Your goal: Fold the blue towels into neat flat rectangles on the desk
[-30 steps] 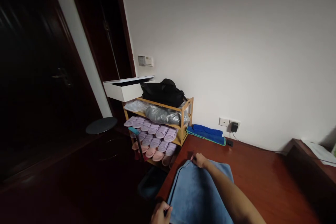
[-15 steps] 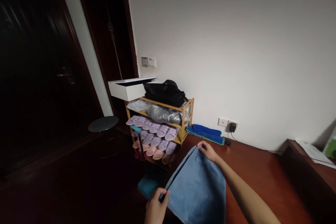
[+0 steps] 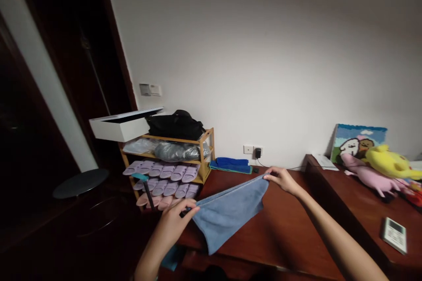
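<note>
A blue-grey cloth (image 3: 231, 213) hangs stretched between my two hands above the reddish-brown wooden table (image 3: 296, 228). My left hand (image 3: 178, 217) pinches its near left corner between thumb and fingers. At the far right corner, my right hand (image 3: 279, 179) grips the cloth the same way. The upper edge runs taut from hand to hand and looks doubled; the lower part droops loosely. Behind it, folded blue cloths (image 3: 231, 165) with a green edge lie at the back of the table by the wall.
Left of the table stands a wooden shoe rack (image 3: 206, 158) with slippers (image 3: 171, 188), a black bag (image 3: 178, 125) and a white box (image 3: 120, 127). A round stool (image 3: 81, 183) is farther left. Plush toys (image 3: 389, 162) and a white remote-like device (image 3: 394, 235) rest on the raised right surface.
The view has turned right, bringing the toys into sight. My hands have spread apart and lifted the cloth, which swung from a broad hanging sheet to a stretched, drooping one.
</note>
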Demonstrator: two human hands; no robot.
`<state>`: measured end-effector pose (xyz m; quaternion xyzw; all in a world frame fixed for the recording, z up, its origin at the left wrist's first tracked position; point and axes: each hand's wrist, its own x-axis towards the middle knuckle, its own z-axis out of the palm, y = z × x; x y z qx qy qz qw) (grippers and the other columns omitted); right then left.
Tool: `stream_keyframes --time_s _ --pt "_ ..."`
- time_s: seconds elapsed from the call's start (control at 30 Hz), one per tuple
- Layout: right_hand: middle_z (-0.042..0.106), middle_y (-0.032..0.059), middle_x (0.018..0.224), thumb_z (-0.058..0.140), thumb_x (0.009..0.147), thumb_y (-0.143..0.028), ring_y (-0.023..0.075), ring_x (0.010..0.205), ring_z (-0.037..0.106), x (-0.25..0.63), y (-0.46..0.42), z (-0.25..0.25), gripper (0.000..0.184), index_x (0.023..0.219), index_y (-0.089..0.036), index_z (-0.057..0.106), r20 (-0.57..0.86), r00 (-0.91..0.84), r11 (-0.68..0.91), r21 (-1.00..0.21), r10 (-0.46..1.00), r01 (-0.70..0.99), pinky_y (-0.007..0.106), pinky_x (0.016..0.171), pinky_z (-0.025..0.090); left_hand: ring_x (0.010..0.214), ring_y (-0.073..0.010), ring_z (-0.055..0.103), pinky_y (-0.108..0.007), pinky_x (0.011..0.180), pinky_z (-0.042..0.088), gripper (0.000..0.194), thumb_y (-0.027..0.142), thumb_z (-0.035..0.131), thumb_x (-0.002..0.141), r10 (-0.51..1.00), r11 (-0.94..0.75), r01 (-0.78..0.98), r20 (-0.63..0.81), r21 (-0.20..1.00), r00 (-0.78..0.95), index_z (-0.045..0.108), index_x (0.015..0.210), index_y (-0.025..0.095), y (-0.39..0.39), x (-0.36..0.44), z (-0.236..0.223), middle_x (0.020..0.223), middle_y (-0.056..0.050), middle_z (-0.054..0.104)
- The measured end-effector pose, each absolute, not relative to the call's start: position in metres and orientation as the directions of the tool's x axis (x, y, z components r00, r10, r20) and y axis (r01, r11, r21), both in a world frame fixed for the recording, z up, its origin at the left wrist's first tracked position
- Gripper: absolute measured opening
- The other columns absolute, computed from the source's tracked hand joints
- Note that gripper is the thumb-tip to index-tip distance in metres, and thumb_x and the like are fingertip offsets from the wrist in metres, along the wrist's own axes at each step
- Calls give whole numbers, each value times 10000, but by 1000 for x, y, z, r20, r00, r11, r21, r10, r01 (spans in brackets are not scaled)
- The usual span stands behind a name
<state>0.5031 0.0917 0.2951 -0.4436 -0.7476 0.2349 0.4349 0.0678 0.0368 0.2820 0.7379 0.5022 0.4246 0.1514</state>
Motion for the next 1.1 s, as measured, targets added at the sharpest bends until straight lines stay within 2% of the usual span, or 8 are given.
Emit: stream_keyframes --time_s 0.17,0.27,0.37,0.67,0.87,1.1 --pt "640 3 720 673 866 -651 148 686 573 537 57 311 461 749 -205 648 508 -90 480 -721 857 500 244 641 466 935 -232 723 -314 854 564 285 516 624 861 883 -468 525 394 711 254 707 807 249 48 94 322 948 -25 775" --pt "649 24 732 641 870 -680 169 718 586 550 41 314 485 737 -214 666 544 -75 496 -690 836 527 264 683 483 894 -219 721 -291 815 553 277 500 627 878 870 -492 520 376 699 318 705 834 238 55 108 334 905 -15 767" --pt "704 61 817 621 888 -671 199 783 633 558 25 314 470 807 -219 721 562 -64 506 -681 824 530 291 748 507 842 -213 721 -273 776 543 249 476 643 868 860 -509 546 376 665 345 699 841 235 61 118 338 839 1 760" --pt "729 74 948 590 959 -571 208 907 668 575 -17 319 395 925 -213 752 603 -32 520 -658 797 545 303 811 529 830 -203 731 -261 775 541 249 481 724 832 815 -577 485 426 657 393 724 821 233 67 137 352 824 3 772" --pt "727 75 979 605 972 -511 199 925 679 583 -38 324 334 976 -220 768 661 0 550 -624 750 556 296 821 550 761 -189 718 -256 721 563 220 437 785 787 758 -648 361 518 671 397 755 766 220 61 142 361 783 -18 768" --pt "731 75 978 617 973 -469 194 922 689 593 -60 331 297 1014 -231 790 718 27 536 -544 696 645 289 834 568 683 -175 716 -238 660 576 216 410 849 746 724 -690 279 634 668 272 763 742 212 51 154 355 734 -17 766"
